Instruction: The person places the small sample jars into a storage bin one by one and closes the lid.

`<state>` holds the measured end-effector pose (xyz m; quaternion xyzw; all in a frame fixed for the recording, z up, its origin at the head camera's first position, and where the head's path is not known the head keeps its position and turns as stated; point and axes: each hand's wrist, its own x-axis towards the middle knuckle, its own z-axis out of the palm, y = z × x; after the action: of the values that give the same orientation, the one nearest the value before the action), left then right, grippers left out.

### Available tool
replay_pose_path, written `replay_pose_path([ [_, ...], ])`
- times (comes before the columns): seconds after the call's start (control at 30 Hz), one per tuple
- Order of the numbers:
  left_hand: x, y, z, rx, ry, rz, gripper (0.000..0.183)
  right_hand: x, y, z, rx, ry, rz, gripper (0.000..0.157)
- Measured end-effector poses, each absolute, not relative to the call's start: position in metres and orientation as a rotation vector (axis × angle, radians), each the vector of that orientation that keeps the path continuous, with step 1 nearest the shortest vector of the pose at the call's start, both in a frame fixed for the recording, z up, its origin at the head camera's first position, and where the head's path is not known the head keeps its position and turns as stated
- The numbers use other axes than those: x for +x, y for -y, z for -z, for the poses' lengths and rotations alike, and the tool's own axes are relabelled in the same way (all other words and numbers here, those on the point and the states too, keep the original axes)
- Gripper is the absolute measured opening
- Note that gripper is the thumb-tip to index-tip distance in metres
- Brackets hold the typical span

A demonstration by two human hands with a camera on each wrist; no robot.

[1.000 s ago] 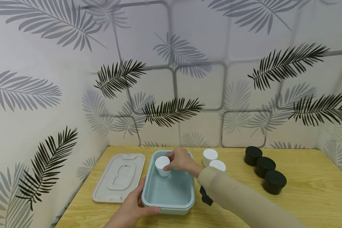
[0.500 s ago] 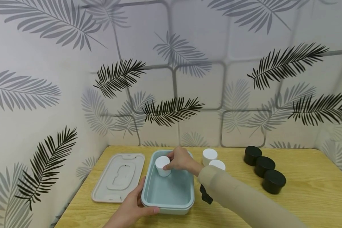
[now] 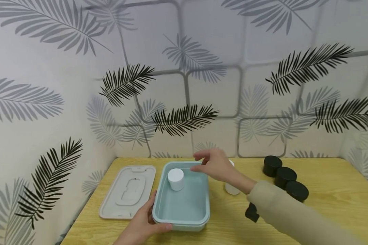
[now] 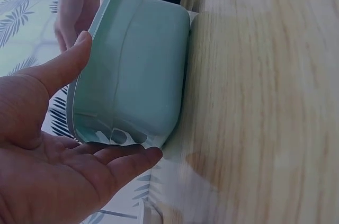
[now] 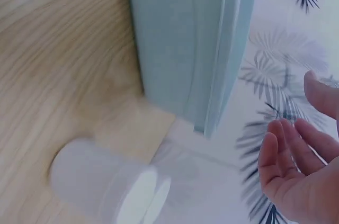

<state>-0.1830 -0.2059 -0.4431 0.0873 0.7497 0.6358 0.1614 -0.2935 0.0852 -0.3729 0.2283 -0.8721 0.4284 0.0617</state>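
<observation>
A light blue-green plastic box (image 3: pixel 181 223) stands on the table, one white lidded cup (image 3: pixel 176 179) upright in its back left part. At the box's front left corner my left hand (image 3: pixel 142 223) holds on, thumb along the front and fingers down the left side. In the left wrist view the thumb touches the box's rim and the fingers lie against its wall. My right hand (image 3: pixel 217 165) hovers over the box's back right corner, fingers loosely bent and holding nothing. Just behind it, partly hidden, stand white cups (image 3: pixel 233 189), one also seen in the right wrist view.
A pale flat lid (image 3: pixel 113 194) lies left of the box. To the right, three black lidded cups (image 3: pixel 286 177) stand in a slanting row, the nearest partly covered by the right sleeve (image 3: pixel 282 207). A patterned wall (image 3: pixel 214 132) borders the table's back edge.
My right hand has let go of the white cup in the box and moved up and right, over the box's right edge. My left hand keeps its place at the corner.
</observation>
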Motion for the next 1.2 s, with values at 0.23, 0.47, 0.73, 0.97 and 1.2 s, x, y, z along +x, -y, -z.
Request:
replay_pose_path([
  [0.23, -0.183, 0.209, 0.443, 0.226, -2.084, -1.843, 0.123, -0.268, -0.167, 0.376, 0.647, 2.648, -1.229, 0.053],
  [0.47, -0.183, 0.210, 0.444, 0.273, -2.091, -1.849, 0.122, -0.257, -0.210, 0.408, 0.442, 2.732, -1.262, 0.069],
  [0.73, -0.185, 0.211, 0.444, 0.301, -2.089, -1.852, 0.121, -0.261, -0.216, 0.431, 0.374, 2.709, -1.482, 0.086],
  [0.97, -0.185, 0.211, 0.445, 0.316, -2.130, -1.839, 0.119, -0.274, -0.219, 0.447, 0.385, 2.720, -1.531, 0.082],
  [1.2, -0.185, 0.210, 0.448, 0.306, -2.161, -1.815, 0.118, -0.280, -0.222, 0.458, 0.428, 2.707, -1.561, 0.077],
])
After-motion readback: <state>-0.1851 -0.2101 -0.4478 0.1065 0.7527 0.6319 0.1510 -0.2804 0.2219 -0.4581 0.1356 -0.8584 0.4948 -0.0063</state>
